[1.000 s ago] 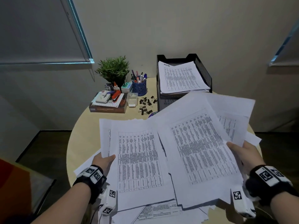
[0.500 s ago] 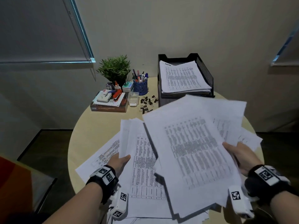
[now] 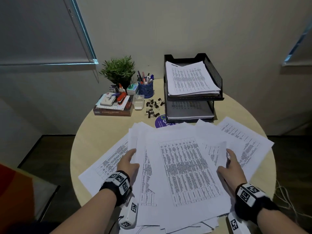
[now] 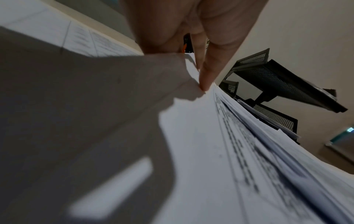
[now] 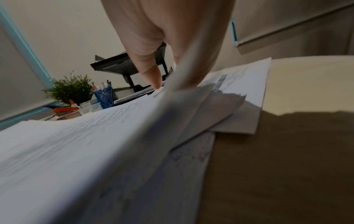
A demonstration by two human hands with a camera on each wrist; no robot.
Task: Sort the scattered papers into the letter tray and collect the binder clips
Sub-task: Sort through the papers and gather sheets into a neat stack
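Head view: the left hand (image 3: 129, 163) and right hand (image 3: 230, 166) pinch opposite edges of the papers (image 3: 184, 168) on the table (image 3: 94, 139), short of the tray (image 3: 213, 73); clips (image 3: 152, 107) lie left of it. Wrist views: thumbs (image 4: 207, 75) press on top, so squaring the edges before lifting should prevent slips.

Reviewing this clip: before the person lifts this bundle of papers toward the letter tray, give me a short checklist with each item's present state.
1. Left hand grips the bundle's left edge: ok.
2. Right hand grips the right edge: ok, thumb on top.
3. Bundle of papers squared up: not ok, sheets fan out unevenly.
4. All sheets gathered: not ok, loose sheets lie outside the grip on the table.
5. Letter tray has room: top tier nearly full, lower tier has space; ok.
6. Binder clips collected: not ok, scattered beside the tray.
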